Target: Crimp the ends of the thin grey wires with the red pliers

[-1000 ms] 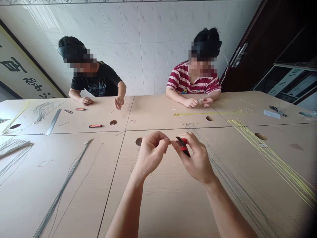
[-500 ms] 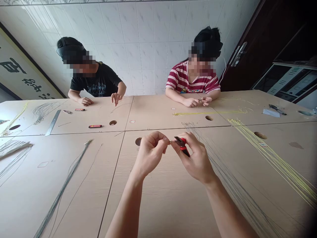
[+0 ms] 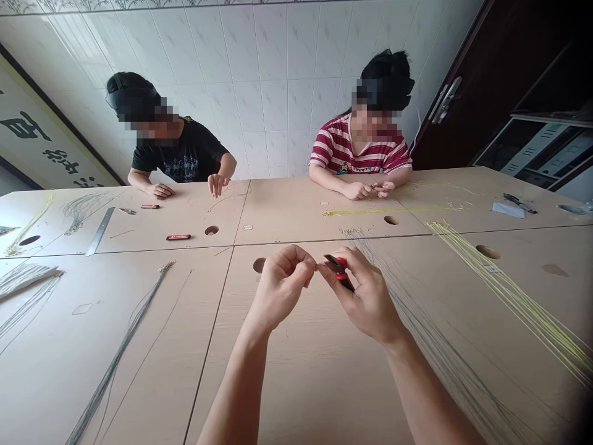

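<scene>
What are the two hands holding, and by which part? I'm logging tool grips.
The right hand grips small red-handled pliers by the handles. The left hand pinches a tiny piece at its fingertips; what it is cannot be told.

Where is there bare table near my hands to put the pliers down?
Bare table lies below the hands, between your forearms, and left of the left hand up to the grey wires. Right of the right hand, which holds the pliers, wires crowd the top.
</scene>
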